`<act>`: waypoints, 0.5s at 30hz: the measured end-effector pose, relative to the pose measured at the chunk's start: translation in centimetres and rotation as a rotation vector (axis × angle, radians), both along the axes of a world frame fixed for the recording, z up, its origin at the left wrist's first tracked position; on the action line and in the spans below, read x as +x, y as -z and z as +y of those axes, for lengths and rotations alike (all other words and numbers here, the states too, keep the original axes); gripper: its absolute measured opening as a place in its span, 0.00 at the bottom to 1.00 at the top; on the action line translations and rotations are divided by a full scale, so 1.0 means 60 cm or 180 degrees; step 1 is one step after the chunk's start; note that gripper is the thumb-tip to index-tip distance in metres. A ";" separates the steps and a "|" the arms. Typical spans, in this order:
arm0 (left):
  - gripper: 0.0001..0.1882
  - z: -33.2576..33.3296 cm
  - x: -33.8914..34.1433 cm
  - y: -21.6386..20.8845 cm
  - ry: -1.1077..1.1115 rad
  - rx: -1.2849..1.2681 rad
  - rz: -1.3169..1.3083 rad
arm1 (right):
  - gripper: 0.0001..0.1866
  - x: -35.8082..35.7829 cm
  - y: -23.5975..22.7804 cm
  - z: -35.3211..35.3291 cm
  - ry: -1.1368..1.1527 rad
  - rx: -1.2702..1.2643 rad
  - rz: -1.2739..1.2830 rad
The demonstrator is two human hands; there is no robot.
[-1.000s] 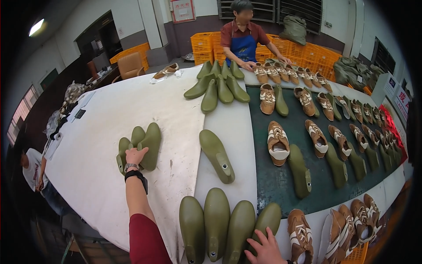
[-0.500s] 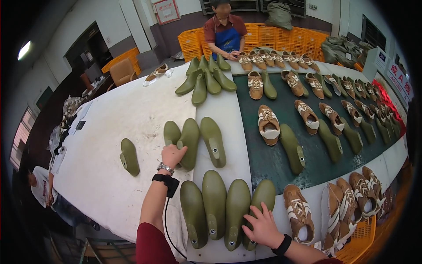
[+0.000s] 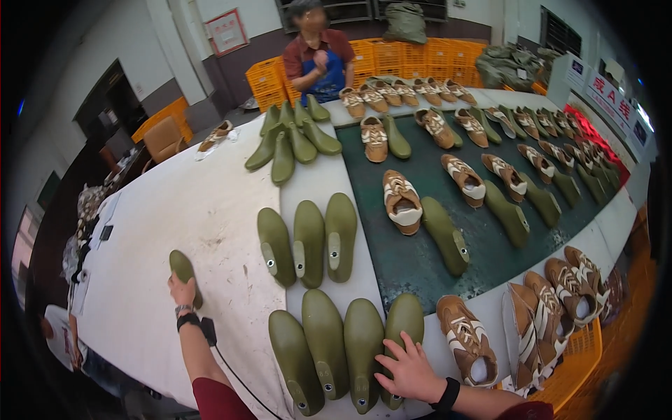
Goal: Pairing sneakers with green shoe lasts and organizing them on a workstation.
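Out on the left part of the white table, my left hand is closed round a lone green shoe last, covering its lower part. My right hand rests with spread fingers on the rightmost shoe last of the near row. Beside it in that row lie more green lasts, side by side with their toes pointing away from me. Beyond them, three green lasts lie next to each other between my hands and the far cluster.
A far cluster of green lasts lies on the white table. On the dark green mat, brown sneakers alternate with lasts. More sneakers line the near right edge by an orange crate. Across the table is a co-worker.
My left hand has moved left from the middle group to the lone last. Three lasts now lie evenly in the middle. My right hand stays on the same last; the view has shifted.
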State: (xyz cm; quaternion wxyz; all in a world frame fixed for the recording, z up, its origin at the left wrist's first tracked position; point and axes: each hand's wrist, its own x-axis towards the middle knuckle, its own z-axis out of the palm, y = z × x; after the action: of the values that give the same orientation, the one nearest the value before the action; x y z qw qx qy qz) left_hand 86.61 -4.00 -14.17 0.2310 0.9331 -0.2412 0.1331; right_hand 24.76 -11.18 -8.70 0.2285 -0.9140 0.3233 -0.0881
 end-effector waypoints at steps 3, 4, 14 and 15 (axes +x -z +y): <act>0.30 -0.010 0.000 0.039 -0.0064 -0.0145 0.0307 | 0.21 0.000 0.005 -0.007 0.0082 0.0106 0.0066; 0.28 0.008 0.017 0.030 -0.0030 -0.0259 0.0341 | 0.21 0.003 0.003 -0.007 0.0055 0.0165 0.0085; 0.23 -0.118 -0.177 0.019 0.0867 -0.0318 0.0040 | 0.21 -0.002 0.011 0.005 0.0125 0.0136 -0.0057; 0.23 -0.139 -0.224 0.005 0.0980 -0.0235 0.0221 | 0.21 -0.005 0.015 0.007 0.0148 0.0121 -0.0047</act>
State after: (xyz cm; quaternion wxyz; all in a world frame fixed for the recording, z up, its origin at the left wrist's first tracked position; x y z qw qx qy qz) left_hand 73.17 -12.37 -14.49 0.2910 0.8801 -0.3681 0.0726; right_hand 24.48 -10.77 -9.60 0.2461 -0.9011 0.3445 -0.0940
